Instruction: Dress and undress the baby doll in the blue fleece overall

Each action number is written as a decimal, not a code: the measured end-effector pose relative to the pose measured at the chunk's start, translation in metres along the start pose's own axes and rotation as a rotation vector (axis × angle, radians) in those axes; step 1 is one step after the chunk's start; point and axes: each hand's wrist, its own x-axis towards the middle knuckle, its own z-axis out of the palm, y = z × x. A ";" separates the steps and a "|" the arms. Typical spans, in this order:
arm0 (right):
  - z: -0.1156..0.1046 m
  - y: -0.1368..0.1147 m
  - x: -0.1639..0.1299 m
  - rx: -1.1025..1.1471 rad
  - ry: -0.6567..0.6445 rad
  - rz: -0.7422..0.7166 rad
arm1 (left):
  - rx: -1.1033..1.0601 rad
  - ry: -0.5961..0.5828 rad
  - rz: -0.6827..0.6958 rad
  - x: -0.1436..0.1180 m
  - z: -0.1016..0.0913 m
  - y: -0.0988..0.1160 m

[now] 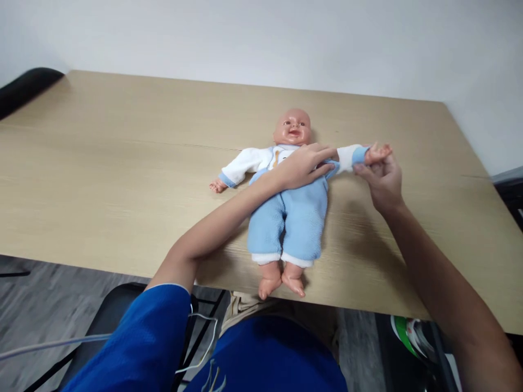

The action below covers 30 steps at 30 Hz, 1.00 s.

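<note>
A baby doll [300, 218] lies on its back, head away from me, in a white top and light blue trousers, with bare feet at the table's front edge. Across its chest reaches my left hand [308, 166], its fingers closed around the blue edge of the doll's clothes [334, 166] by the armpit. My right hand [384, 179] grips the doll's outstretched arm [378, 154] at the blue cuff, thumb at the cuff and fingers partly hidden behind the doll's hand. The doll's other arm [245, 166] rests out to the left on the tabletop.
The wooden table [122, 190] extends to a white wall [261, 43]. A black chair [110, 310] stands below the front edge at left, with a white cable [212, 337] beside it. At lower right is a dark container holding a green and white item [404, 335].
</note>
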 end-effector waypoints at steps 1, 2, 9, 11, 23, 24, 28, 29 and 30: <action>0.009 0.002 0.008 0.014 -0.018 -0.011 | 0.003 0.014 0.035 -0.001 0.000 0.000; 0.018 0.003 0.014 0.018 -0.043 -0.019 | 0.021 0.031 0.061 -0.003 0.000 0.000; 0.057 0.001 0.021 -0.052 -0.219 -0.117 | 0.241 0.271 0.150 -0.021 0.008 -0.005; 0.057 -0.003 0.015 -0.111 -0.268 -0.151 | 0.241 0.319 0.164 -0.022 0.011 -0.007; 0.072 -0.023 -0.021 -0.161 -0.157 -0.018 | -0.313 0.120 -0.323 0.001 -0.013 -0.017; 0.074 -0.021 -0.022 -0.101 -0.124 0.059 | -0.296 0.100 -0.345 0.000 -0.014 -0.016; 0.077 -0.006 -0.019 0.061 -0.070 0.291 | -0.213 0.058 -0.375 -0.001 -0.015 -0.013; 0.077 -0.004 -0.018 0.031 -0.077 0.303 | -0.198 0.049 -0.380 -0.001 -0.014 -0.013; 0.077 -0.003 -0.016 -0.017 -0.100 0.300 | -0.185 0.041 -0.383 -0.001 -0.013 -0.013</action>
